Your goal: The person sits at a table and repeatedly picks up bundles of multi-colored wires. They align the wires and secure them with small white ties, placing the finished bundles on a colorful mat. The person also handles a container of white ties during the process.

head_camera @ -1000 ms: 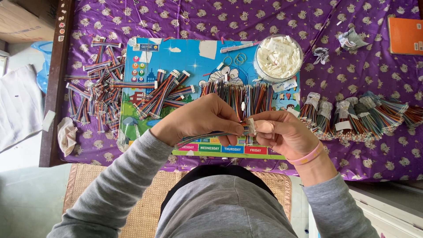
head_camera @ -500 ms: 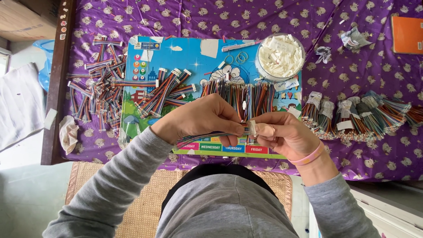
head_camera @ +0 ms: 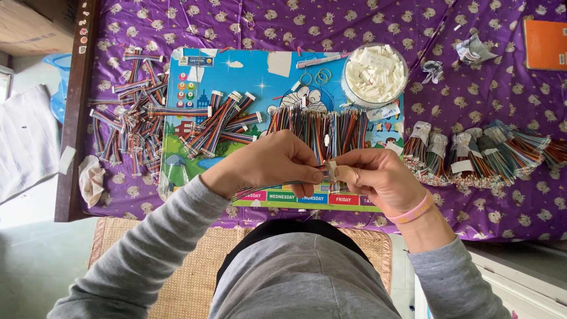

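Clear round tub (head_camera: 374, 75), upper centre, full of white connectors. Frame centre: left hand (head_camera: 273, 163) and right hand (head_camera: 378, 175) both pinch one ribbon cable (head_camera: 326, 172) over blue board (head_camera: 260, 77). Cable piles (head_camera: 133, 127) left, bundles (head_camera: 478, 155) right.

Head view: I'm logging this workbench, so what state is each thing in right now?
Left hand: grip closed on the ribbon cable.
Right hand: pinching the white connector at the cable's end.
Clear bowl: uncovered, full of white connectors.
Loose cables: scattered at the table's left.
Bundled cables: tied, lying at the right.
Row of cables: laid side by side on the blue board.
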